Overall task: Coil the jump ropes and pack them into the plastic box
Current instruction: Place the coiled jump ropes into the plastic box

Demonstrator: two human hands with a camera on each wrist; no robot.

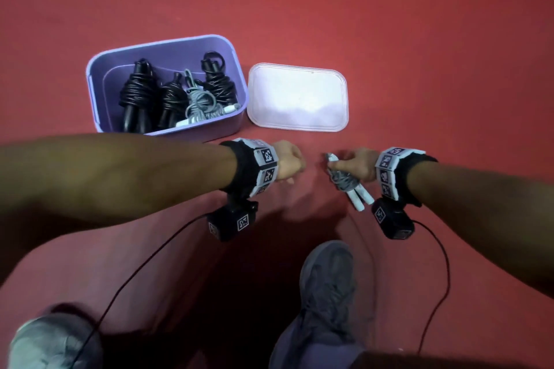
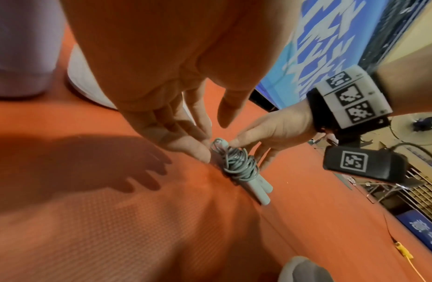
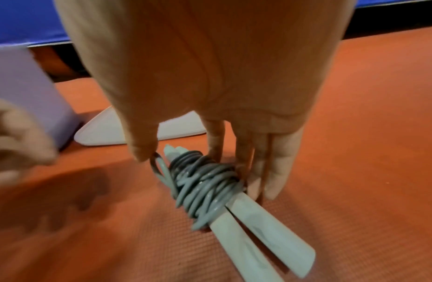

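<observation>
A grey jump rope [image 1: 344,184] [image 2: 239,166] [image 3: 205,183] is wound around its two pale handles, just above the red mat. My right hand [image 1: 349,163] [image 2: 253,145] [image 3: 200,167] holds this bundle, thumb at the top loop and fingers along the far side. My left hand [image 1: 289,163] [image 2: 205,133] hangs just left of it with relaxed fingers, holding nothing. The open purple plastic box [image 1: 209,126] [image 3: 24,85] stands ahead on the left. In it are three coiled black ropes [image 1: 135,93] and one grey rope [image 1: 201,105].
The box's white lid [image 1: 296,96] [image 3: 176,127] lies flat on the mat right of the box. My grey shoe [image 1: 329,278] and a knee [image 1: 51,341] are close below the hands. Thin black camera cables trail from both wrists. A blue banner [image 2: 318,47] borders the mat.
</observation>
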